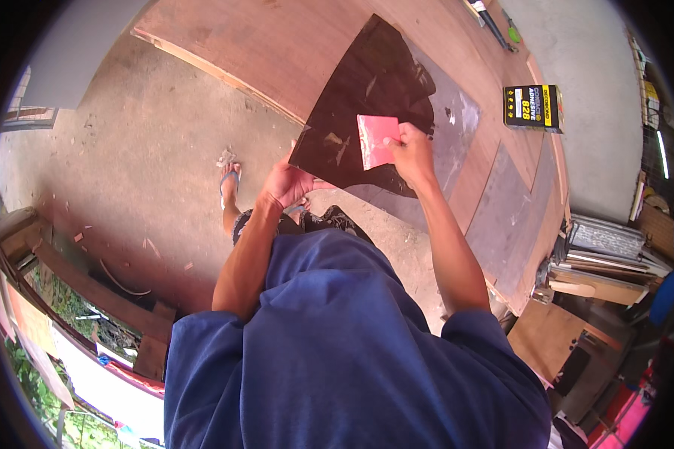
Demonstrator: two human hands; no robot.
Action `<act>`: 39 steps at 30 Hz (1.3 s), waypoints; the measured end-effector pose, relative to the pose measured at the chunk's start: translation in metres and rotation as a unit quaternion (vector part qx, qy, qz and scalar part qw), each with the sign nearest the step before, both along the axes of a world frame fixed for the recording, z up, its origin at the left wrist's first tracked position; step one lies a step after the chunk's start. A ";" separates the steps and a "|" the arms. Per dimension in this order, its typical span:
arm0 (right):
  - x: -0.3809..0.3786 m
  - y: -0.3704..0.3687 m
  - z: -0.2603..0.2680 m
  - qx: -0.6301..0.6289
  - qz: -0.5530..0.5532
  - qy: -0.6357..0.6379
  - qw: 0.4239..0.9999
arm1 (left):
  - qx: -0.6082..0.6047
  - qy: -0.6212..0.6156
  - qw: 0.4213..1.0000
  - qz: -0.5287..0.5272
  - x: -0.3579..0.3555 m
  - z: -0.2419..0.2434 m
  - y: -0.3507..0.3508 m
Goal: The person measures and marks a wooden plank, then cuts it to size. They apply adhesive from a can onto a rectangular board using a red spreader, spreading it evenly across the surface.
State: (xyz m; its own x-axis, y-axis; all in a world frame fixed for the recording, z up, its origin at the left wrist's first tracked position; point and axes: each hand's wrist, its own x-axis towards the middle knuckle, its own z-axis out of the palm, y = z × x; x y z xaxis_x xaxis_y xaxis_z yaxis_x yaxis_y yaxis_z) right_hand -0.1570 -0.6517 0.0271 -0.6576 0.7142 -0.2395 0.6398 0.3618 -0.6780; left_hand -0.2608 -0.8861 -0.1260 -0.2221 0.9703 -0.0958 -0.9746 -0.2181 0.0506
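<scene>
My left hand (287,182) holds the near left corner of a thin grey sheet (458,118), its fingers partly under the edge. Dark brown coating (365,84) covers much of the sheet's left part and ends in a ragged border on the right. Pinched between thumb and fingers of my right hand (414,152) is a flat, pink-red square spreader (375,140). It is over the coated area, with glossy residue along its left edge. Whether its edge touches the coating, I cannot tell.
Wooden boards (247,45) form the work surface. On it, at right, stands a contact adhesive tin (531,108); another grey sheet (500,207) lies nearer me. A black-handled tool (491,25) is at the far edge. Stacked panels (601,269) stand right, timber pieces (95,280) left.
</scene>
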 end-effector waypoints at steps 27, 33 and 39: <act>0.031 -0.012 0.031 0.124 0.105 0.060 0.985 | -0.021 0.046 0.999 0.000 0.007 0.025 0.008; 0.005 -0.008 -0.014 -0.144 -0.026 0.045 0.988 | -0.038 0.083 0.996 -0.023 0.004 0.031 0.013; -0.094 -0.044 0.013 -0.117 0.114 0.026 0.986 | -0.039 0.064 0.997 -0.031 0.006 0.025 0.010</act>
